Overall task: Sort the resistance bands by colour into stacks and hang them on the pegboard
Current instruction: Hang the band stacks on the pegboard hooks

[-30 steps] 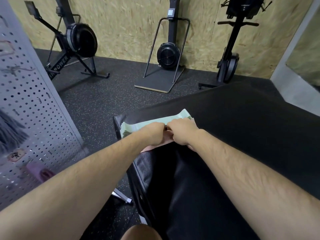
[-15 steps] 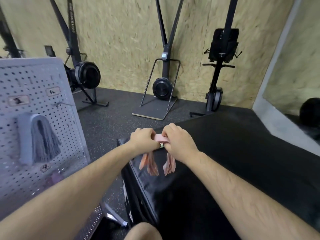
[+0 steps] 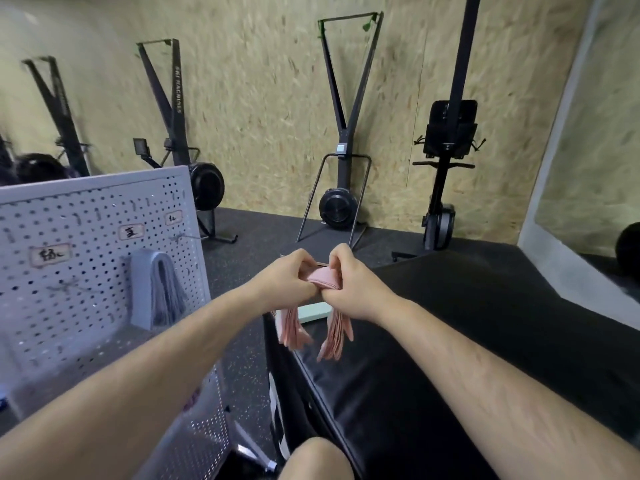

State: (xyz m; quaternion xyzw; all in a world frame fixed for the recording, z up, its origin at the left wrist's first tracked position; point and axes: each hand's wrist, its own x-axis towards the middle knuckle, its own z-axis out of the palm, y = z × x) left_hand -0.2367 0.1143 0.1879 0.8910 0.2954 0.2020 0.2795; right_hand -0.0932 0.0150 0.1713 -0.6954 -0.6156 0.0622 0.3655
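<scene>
Both hands are up in front of the chest, and the pink bands (image 3: 323,282) are draped between them, clear of the padded worktop (image 3: 467,341). The left hand (image 3: 282,280) and right hand (image 3: 358,291) each have curled fingers (image 3: 337,263) pinching the top of the fold, knuckles nearly touching, and the two loose halves of the bundle dangle below in limp fans. That droop suggests thin, soft, light rubbery strips with no stiffness of their own, so I'd judge the weight is no trouble but keeping the layers together is. The ends are already splaying, and a slack pinch could let single bands slide out of the stack. The best hold looks like right where it is now, at the crown of the fold with every layer trapped, leaving an open loop to slip over a hook. Just behind the hands, the green stack (image 3: 311,311) lies flat near the worktop's edge, waiting its turn. To the left stands the pegboard (image 3: 86,209), with a grey bundle (image 3: 164,292) hanging folded beneath handwritten labels. What looks like a bare hook (image 3: 185,237) sits up by the right-hand label, though it's too blurred to be sure. The bands will stretch if tugged, so a gentle drape beats a pull.
</scene>
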